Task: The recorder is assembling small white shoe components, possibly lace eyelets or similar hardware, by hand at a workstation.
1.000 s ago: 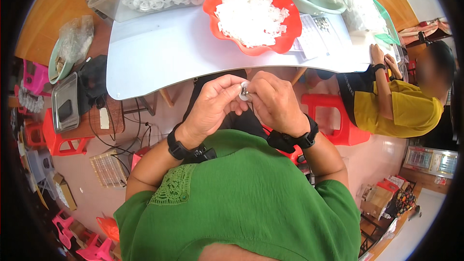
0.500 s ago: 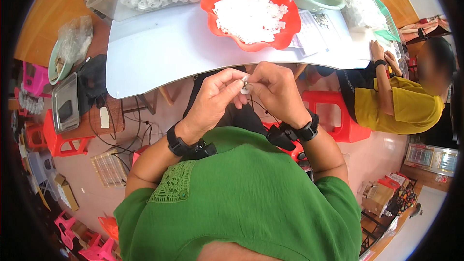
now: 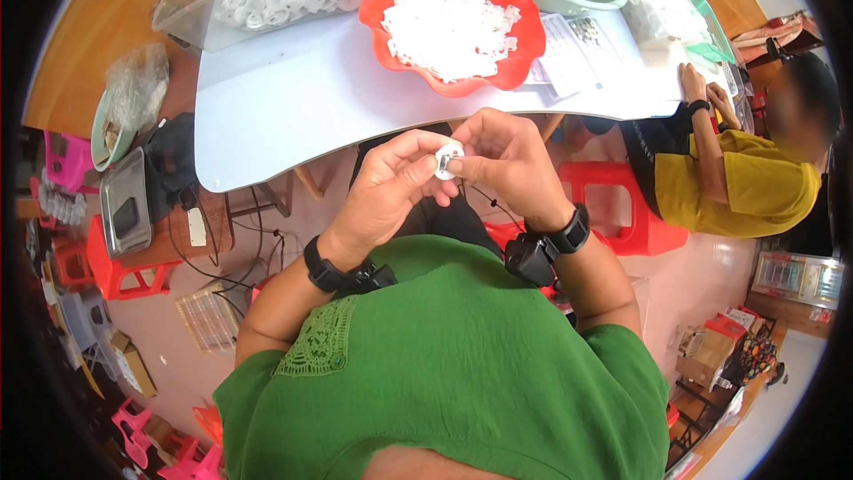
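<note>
Between my two hands is a small round white plastic piece (image 3: pixel 449 160) with a little metal part at its middle. My left hand (image 3: pixel 391 180) pinches it from the left with thumb and fingers. From the other side my right hand (image 3: pixel 506 160) grips it, the thumb pressed over its face near the metal part. Both hands hover just off the table's near edge, above my lap. Beyond them a red scalloped bowl (image 3: pixel 526 52) holds a heap of small white plastic pieces (image 3: pixel 449 27).
A clear bin (image 3: pixel 209 31) of white round parts stands at the table's (image 3: pixel 267 107) far left. Behind the bowl is a pale green basin (image 3: pixel 569 2). A person in a yellow top (image 3: pixel 737 182) sits at the right, by a red stool (image 3: pixel 613 204). Cables (image 3: pixel 253 253) hang at left.
The white piece has turned, so its round face and metal part now show more. My right thumb has shifted onto it. The view has moved slightly.
</note>
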The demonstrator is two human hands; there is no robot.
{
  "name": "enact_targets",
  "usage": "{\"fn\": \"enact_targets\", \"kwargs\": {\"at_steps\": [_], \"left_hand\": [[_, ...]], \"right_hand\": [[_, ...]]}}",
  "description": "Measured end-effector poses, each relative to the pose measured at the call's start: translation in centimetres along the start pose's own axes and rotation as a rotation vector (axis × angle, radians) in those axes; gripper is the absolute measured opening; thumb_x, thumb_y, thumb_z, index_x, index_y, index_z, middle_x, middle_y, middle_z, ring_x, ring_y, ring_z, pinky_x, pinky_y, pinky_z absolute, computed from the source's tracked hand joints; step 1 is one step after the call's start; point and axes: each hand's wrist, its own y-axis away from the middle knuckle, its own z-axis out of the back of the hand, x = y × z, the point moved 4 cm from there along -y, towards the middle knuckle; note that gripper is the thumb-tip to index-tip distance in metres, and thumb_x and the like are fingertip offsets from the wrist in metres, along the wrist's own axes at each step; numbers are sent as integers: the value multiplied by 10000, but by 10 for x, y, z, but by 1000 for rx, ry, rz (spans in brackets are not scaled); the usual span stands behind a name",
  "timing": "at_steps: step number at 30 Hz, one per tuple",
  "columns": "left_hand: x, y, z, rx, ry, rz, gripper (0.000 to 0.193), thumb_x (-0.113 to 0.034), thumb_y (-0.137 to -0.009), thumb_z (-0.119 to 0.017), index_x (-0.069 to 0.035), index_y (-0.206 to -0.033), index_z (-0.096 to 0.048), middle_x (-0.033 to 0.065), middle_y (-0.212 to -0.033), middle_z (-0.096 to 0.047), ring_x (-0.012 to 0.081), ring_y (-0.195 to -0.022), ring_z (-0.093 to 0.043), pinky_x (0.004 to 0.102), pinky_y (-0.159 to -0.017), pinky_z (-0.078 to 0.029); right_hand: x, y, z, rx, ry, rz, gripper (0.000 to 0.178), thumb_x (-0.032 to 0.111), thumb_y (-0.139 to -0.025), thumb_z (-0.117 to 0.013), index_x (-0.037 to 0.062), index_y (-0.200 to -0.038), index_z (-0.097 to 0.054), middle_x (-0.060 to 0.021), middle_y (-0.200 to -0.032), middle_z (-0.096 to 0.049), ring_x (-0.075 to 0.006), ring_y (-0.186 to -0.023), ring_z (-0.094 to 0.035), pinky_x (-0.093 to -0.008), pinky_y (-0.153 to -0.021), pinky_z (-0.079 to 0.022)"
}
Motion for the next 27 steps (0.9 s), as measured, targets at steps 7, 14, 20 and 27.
{"fn": "enact_targets", "kwargs": {"at_steps": [7,14,20,27], "left_hand": [[-4,-2,-3,-36,-49,-40,248,-146,-958,-507,16,-1142,-547,61,-993,-597,127,-816,-597,260,-698,-508],[-3,0,-10,-47,-309,-141,258,-112,-951,-512,28,-1167,-521,60,-944,-603,100,-789,-580,240,-697,-496],[-5,4,-14,-35,-290,-178,210,-62,-944,-508,23,-1134,-536,58,-931,-597,94,-780,-577,237,-701,-496],[-11,5,-14,-60,-455,-197,200,-78,-940,-528,22,-1110,-556,45,-904,-603,80,-739,-574,226,-684,-487]], "right_hand": [[18,9,1,-159,349,388,192,3,-716,-702,24,-870,-590,-53,-745,-584,-137,-600,-559,-256,-506,-436],[32,29,-19,-211,977,1020,260,-36,-611,-669,-7,-847,-563,-90,-786,-559,-227,-603,-563,-314,-499,-454],[35,30,-24,-187,1047,1079,246,-40,-606,-659,-28,-828,-553,-98,-777,-552,-223,-574,-557,-307,-478,-444],[30,30,-28,-221,1017,1039,231,-58,-626,-659,-29,-829,-551,-105,-793,-559,-228,-579,-563,-314,-481,-451]]}}
